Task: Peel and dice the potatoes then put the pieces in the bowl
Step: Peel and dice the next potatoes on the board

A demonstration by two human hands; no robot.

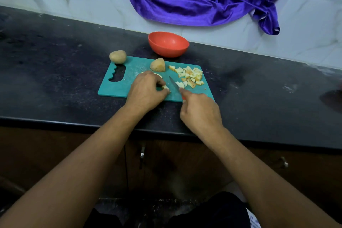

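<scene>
On the green board (114,89), the left hand (146,89) pinches a potato slice (164,87) and the right hand (200,111) grips the knife (174,85), so this looks like mid-dicing, and next the blade should press down beside that hand, with cut bits (190,77) at 3 o'clock and the bowl (168,44) at 12.

no readable text, labels or numbers anywhere
</scene>
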